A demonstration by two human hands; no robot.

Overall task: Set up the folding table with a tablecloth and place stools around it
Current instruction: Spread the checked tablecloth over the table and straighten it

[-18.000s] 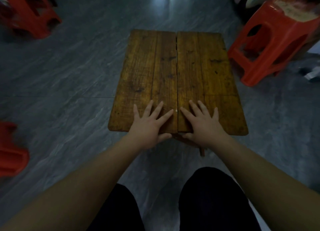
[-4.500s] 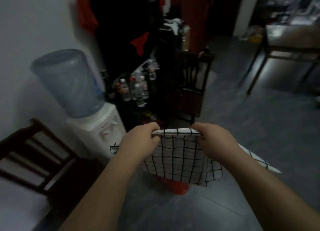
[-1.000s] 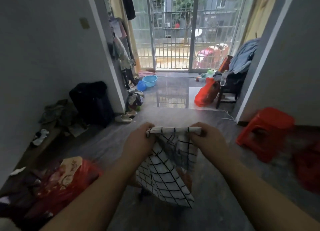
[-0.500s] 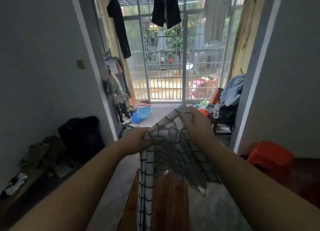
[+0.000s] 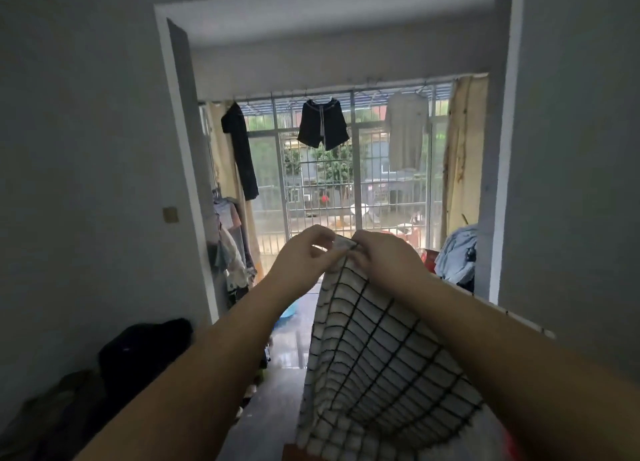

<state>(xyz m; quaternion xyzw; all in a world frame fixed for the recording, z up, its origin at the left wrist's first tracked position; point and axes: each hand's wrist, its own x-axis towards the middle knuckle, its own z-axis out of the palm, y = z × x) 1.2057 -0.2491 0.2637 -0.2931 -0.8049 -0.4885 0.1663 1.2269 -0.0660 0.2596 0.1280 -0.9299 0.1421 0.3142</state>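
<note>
Tablecloth, white with a black grid, seen from the head camera: it is lifted in front of the person at about chest height. Both hands meet at its top edge. The left hand and the right hand are almost touching, and the fingers of each are curled in and pinch a small bunched stretch of hem between them. Below the fingers the cloth falls and spreads wider towards the person, passing under the right forearm. Its lower edge hangs just above a brown sliver of the wooden bench at the bottom of the picture. Whether cloth and bench touch cannot be told.

Beyond the fingers is a wide doorway onto a barred window. High above the fingers, black shorts hang from a rail. A long dark garment hangs above and to their left, and a grey shirt above and to their right. Further right a yellowish curtain hangs at the window's side, with a heap of blue clothes below it, level with the fingers. Well below and left of the fingers a black bag sits on the floor against the wall. A small switch plate is on the wall to their left. A red patch at the bottom right corner is too blurred to name.
</note>
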